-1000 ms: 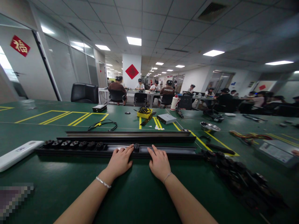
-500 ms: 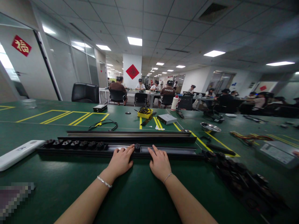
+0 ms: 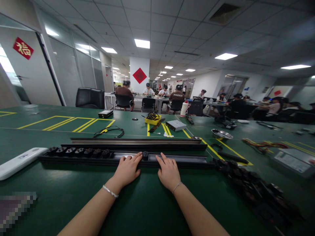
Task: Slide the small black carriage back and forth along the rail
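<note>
Grey tiled ceiling (image 3: 162,29) with lit panels (image 3: 142,43); black chair (image 3: 90,98) behind the green table (image 3: 73,196); glass partitions (image 3: 65,62) left.

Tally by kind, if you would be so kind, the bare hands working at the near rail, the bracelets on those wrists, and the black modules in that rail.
Hands: 2 (left hand, right hand)
Bracelets: 2
Black modules: 8 (7 toward the left end of the rail, 1 between the hands)
Total: 12

Both forearms reaching forward, left hand (image 3: 127,170) and right hand (image 3: 168,171) palm-down.
</note>
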Motion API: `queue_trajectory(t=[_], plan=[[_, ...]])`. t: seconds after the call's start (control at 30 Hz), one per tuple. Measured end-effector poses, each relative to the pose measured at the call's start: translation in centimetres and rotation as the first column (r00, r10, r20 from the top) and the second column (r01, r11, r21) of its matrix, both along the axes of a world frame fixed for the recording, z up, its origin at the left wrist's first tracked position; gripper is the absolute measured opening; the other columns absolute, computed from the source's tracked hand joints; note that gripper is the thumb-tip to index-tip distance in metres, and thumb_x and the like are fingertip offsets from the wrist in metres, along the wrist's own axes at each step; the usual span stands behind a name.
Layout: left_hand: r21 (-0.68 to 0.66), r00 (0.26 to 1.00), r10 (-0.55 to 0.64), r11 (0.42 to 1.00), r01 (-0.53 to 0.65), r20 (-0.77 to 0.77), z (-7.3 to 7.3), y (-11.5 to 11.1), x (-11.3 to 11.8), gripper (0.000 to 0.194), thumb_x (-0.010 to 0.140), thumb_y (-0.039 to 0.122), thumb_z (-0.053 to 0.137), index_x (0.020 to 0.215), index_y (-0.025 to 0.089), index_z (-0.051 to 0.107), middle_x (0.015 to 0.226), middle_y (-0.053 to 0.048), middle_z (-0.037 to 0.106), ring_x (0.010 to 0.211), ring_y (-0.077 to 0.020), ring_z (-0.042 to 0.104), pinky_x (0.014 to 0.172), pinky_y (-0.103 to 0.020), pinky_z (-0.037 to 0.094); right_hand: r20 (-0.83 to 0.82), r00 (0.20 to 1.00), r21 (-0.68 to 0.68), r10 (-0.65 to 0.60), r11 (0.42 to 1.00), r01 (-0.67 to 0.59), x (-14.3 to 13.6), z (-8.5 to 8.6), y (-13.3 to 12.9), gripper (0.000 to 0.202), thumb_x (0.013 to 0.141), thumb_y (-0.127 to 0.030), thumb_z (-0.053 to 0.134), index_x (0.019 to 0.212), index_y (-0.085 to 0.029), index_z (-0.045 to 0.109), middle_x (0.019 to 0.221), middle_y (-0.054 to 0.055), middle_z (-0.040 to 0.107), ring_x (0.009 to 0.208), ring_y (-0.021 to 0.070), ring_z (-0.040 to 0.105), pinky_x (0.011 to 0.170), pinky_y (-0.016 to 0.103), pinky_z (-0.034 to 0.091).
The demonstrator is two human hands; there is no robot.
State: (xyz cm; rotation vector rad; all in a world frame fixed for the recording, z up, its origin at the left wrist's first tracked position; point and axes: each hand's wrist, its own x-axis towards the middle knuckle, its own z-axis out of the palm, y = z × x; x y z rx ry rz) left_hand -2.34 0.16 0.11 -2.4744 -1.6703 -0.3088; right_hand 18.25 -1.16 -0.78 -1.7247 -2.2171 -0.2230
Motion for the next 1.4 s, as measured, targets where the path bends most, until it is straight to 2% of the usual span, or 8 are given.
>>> queue_trajectory(t=[1.4], plan=[[-0.001, 1.000, -0.002, 1.000, 0.002, -0.010, 0.10, 0.02, -0.09, 0.061, 0.072, 0.032, 0.047, 0.131, 0.030, 0.033, 0.142, -0.001, 0.033, 0.106, -0.0252, 0.048, 0.088, -0.044, 0.031, 0.018, 1.000, 0.003, 0.000, 1.000, 0.000, 0.01, 0.07, -0.01, 0.054, 0.076, -0.022, 0.045, 0.129, -0.029, 0.041, 0.140, 0.002, 0.035, 0.107, 0.0204, 0.043, 0.094, 0.035, 0.023]])
